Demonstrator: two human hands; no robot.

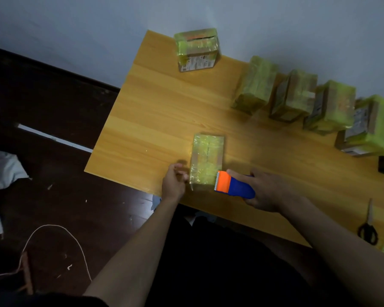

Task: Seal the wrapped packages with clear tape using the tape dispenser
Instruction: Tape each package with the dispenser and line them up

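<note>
Tape dispenser [233, 186] is gripped by right hand [267, 192] at frame ctr, serrated edge touching pkg [206, 161] on counter [155, 120]. Pkg's near-left corner is pinched by left hand [173, 182]. Wrapped pkgs [313, 100] are lined up upper right.

A package [207, 161] is lying on the table [155, 111] near its front edge. The left hand [173, 181] is sitting just left of it, the right hand [267, 191] and tape dispenser [233, 185] at its right front corner. Four packages [315, 107] are standing in a row behind and right. Another package [196, 50] is standing at the far edge. Scissors [368, 227] are lying far right.
</note>
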